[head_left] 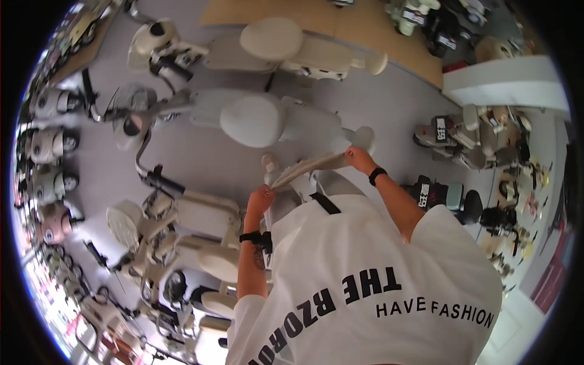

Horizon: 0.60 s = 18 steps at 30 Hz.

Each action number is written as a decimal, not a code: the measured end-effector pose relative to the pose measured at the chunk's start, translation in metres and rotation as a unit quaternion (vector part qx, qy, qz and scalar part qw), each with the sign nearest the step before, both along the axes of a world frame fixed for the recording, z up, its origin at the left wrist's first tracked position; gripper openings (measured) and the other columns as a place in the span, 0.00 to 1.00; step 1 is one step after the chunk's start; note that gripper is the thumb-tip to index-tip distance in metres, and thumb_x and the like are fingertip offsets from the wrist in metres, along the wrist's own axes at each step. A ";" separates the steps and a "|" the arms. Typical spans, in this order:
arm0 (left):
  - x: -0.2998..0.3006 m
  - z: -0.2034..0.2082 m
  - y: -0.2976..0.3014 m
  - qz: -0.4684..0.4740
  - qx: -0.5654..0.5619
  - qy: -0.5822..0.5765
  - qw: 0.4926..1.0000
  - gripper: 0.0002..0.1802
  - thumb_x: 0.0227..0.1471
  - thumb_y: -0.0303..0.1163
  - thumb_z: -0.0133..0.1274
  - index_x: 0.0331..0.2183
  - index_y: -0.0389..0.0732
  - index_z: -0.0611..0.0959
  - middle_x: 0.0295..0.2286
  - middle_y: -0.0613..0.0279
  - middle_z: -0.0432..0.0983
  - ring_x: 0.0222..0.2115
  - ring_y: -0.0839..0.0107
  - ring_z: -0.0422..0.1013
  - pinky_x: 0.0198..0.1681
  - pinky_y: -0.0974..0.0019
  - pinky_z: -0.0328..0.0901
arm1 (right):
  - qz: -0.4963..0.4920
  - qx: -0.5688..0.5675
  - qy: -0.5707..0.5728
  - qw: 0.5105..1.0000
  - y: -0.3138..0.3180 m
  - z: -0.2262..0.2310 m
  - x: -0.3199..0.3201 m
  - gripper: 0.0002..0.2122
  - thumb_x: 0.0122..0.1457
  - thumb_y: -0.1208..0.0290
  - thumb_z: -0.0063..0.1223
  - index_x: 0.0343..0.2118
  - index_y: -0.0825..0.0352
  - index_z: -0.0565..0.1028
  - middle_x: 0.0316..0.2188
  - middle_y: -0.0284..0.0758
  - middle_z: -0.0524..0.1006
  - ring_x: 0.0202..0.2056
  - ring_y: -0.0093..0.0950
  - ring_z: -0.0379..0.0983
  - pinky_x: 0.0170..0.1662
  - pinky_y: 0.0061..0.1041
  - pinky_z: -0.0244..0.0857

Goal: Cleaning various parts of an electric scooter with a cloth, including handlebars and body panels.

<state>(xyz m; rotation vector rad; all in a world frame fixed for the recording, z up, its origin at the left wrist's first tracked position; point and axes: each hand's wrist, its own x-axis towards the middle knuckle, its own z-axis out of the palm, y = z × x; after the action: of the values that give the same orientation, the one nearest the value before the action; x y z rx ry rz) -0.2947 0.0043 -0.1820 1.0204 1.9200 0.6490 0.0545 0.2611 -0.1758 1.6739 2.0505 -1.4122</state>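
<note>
A beige cloth (311,166) is stretched between my two hands in front of my waist, bunched into a long band. My left hand (261,198) is closed on its left end, lower in the view. Farther out, my right hand (360,159) grips the right end. Just beyond the cloth stands a pale grey electric scooter (252,121), its handlebars to the left and its rear to the right. The cloth appears apart from the scooter's seat, with neither hand on the scooter.
A cream scooter (271,39) stands farther off, beside a wooden platform (389,45). More beige scooters (210,213) crowd the near left. Several scooters line the left wall. At the right, a beige scooter (468,137) and a dark-seated one (447,196) stand near a white counter (505,79).
</note>
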 end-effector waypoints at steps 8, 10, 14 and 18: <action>0.011 -0.015 0.149 -0.422 -0.024 -0.035 0.906 0.20 0.46 0.47 0.56 0.28 0.38 0.82 0.28 0.43 0.79 0.33 0.42 0.75 0.37 0.46 0.69 | -0.318 0.150 0.031 0.936 -0.150 -0.030 0.050 0.11 0.63 0.61 0.52 0.37 0.65 0.76 0.30 0.41 0.80 0.32 0.34 0.76 0.39 0.34 0.70; 0.044 -0.016 0.184 -0.492 -0.021 0.053 0.869 0.20 0.47 0.47 0.55 0.30 0.38 0.82 0.30 0.42 0.79 0.34 0.42 0.74 0.38 0.47 0.68 | -0.382 0.118 0.036 0.916 -0.181 -0.005 0.043 0.13 0.61 0.59 0.50 0.39 0.64 0.78 0.34 0.45 0.81 0.36 0.44 0.77 0.43 0.37 0.70; 0.139 0.021 0.216 -0.622 0.007 0.056 0.781 0.21 0.49 0.46 0.52 0.33 0.36 0.80 0.33 0.40 0.78 0.35 0.41 0.73 0.39 0.48 0.68 | -0.418 0.134 0.031 0.898 -0.227 0.021 0.068 0.14 0.62 0.59 0.51 0.39 0.65 0.79 0.31 0.45 0.81 0.34 0.45 0.78 0.39 0.38 0.71; 0.233 0.043 0.229 -0.687 0.018 0.021 0.726 0.17 0.51 0.41 0.51 0.31 0.35 0.79 0.30 0.42 0.78 0.31 0.44 0.73 0.34 0.50 0.67 | -0.524 0.172 -0.028 0.834 -0.257 0.023 0.104 0.13 0.62 0.59 0.49 0.38 0.64 0.78 0.31 0.47 0.81 0.35 0.48 0.77 0.39 0.42 0.71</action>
<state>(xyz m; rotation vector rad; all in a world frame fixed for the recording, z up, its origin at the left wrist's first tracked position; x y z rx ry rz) -0.0620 0.2335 -0.1390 2.0564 0.6911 -0.2401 0.1589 0.0037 -0.1527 3.2259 1.3532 -1.1265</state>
